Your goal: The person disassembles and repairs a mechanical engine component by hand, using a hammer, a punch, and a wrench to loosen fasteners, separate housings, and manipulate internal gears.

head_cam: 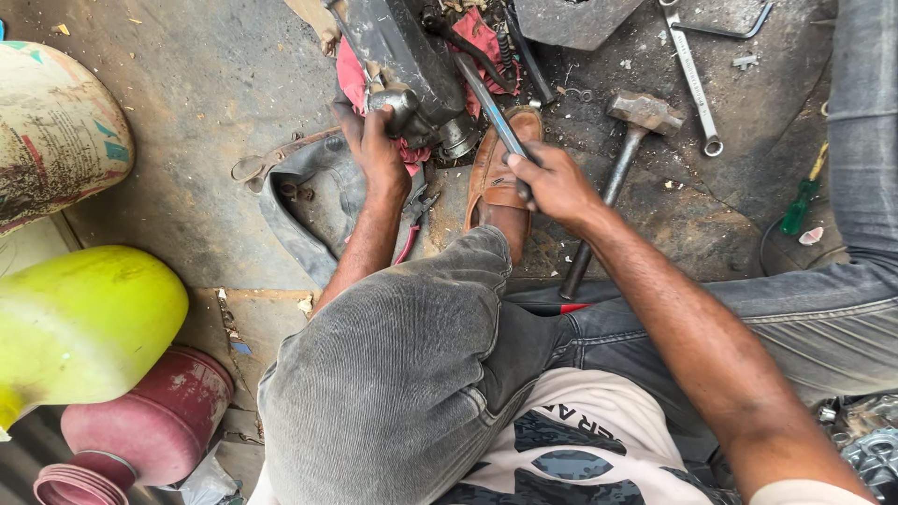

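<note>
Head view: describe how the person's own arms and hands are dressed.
Both arms are bare from the elbow down. The left hand and right hand wear no gloves, rings or watch. A white sleeve edge shows at the right upper arm.

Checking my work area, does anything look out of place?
Tools lie loose on the dirty floor: a hammer, a spanner and a green screwdriver. Nothing looks spilled or broken.

Stained, gritty concrete floor (196,103), daylit
</note>
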